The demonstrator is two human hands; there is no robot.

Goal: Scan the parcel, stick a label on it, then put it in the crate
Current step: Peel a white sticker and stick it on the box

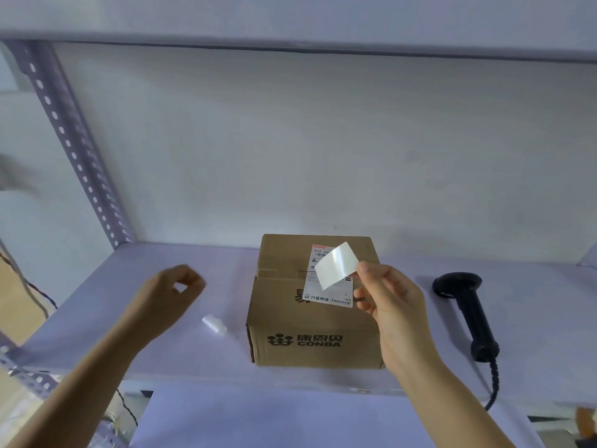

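Right hand (392, 305) pinches a blank label (337, 266) above the box (310, 318) mid-shelf (193, 360); left hand (169, 294) hovers curled, empty. Labelling step: next, press it flat onto the box top.

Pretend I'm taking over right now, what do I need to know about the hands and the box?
Right hand: pinching a blank white label by its corner, held just above the parcel.
Left hand: holding nothing, fingers loosely curled, hovering left of the parcel.
Parcel: cardboard box on the shelf, with a printed shipping label already on top.
Scanner: lying on the shelf to the parcel's right, so scanning looks finished, though I cannot confirm it.
Small white roll: lying left of the parcel.
Left to do: press the label on, then put the parcel in the crate, which is not in view.
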